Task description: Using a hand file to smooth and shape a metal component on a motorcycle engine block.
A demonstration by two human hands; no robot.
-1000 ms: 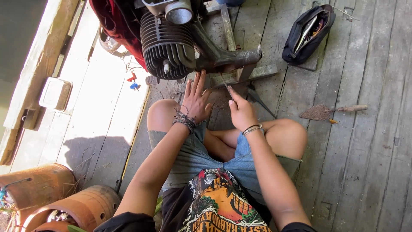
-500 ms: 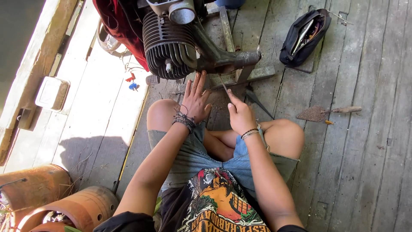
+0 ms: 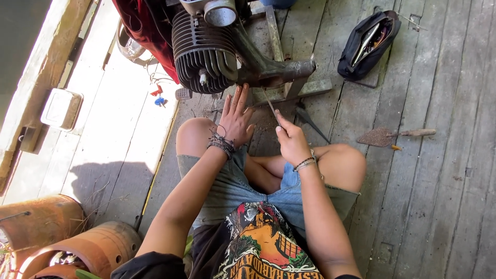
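I sit cross-legged on a wooden plank floor in front of a small motorcycle engine (image 3: 206, 49) with a finned cylinder. My left hand (image 3: 236, 116) is spread open, fingers pointing up, just below the fins and not holding anything. My right hand (image 3: 292, 139) is closed around a thin metal rod-like tool (image 3: 269, 103) whose tip points up toward the engine's dark lower casing (image 3: 279, 70). Both wrists wear bracelets.
An open black tool pouch (image 3: 367, 44) lies at the upper right. A rusty trowel (image 3: 390, 136) rests on the planks to the right. Rusty orange cylinders (image 3: 57, 232) stand at the lower left. A red cloth (image 3: 147, 28) hangs beside the engine. A pale block (image 3: 62, 108) sits left.
My right hand has lifted slightly and now shows the thin tool raised toward the engine casing. My left hand stays spread below the fins.
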